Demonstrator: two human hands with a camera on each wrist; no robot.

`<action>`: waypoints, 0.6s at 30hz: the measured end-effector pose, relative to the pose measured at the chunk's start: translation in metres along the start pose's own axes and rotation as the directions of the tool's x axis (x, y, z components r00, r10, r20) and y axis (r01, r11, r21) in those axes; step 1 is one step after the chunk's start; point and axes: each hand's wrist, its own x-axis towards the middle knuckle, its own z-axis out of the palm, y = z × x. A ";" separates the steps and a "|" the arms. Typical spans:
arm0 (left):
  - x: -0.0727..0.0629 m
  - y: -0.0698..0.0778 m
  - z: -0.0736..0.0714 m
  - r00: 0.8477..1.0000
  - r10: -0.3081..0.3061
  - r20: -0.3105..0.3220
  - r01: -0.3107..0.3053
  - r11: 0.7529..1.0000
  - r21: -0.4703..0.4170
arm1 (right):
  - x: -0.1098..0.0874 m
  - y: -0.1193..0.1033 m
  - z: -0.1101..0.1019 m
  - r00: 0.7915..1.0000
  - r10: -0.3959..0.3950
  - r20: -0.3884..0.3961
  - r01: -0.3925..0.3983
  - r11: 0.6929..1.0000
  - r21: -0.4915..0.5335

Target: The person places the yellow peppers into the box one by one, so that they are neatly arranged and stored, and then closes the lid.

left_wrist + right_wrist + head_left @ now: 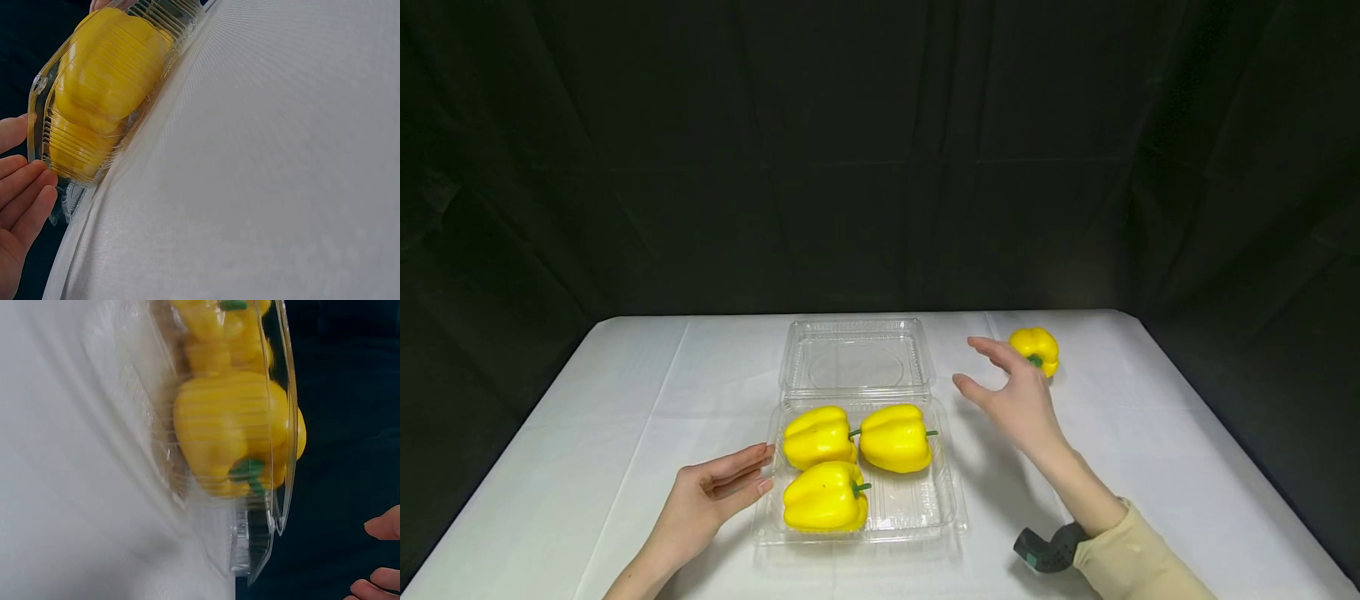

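Observation:
My left hand is at the left edge of a clear hinged plastic container, its fairly straight fingers touching the rim and side wall. Inside the base lie three yellow bell peppers with green stems: one back left, one back right and one front left. Over the table to the right, my right hand holds nothing; its thumb and fingers are spread apart. Another yellow bell pepper lies just beyond that hand, partly hidden by it.
The container's lid lies folded back behind the base. A white cloth covers the table, with black curtains behind and at the sides. Strapped at my right wrist is a dark device, near the beige sleeve.

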 end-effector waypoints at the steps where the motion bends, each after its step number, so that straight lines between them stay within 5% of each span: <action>1: 0.000 0.000 0.000 1.000 0.001 0.000 -0.001 1.000 -0.001 | 0.001 0.001 0.000 1.000 0.005 -0.001 -0.005 1.000 -0.001; 18: 0.001 0.000 0.000 1.000 0.010 -0.002 -0.010 1.000 0.004 | 0.010 0.014 -0.005 0.997 0.046 -0.054 -0.049 0.998 -0.045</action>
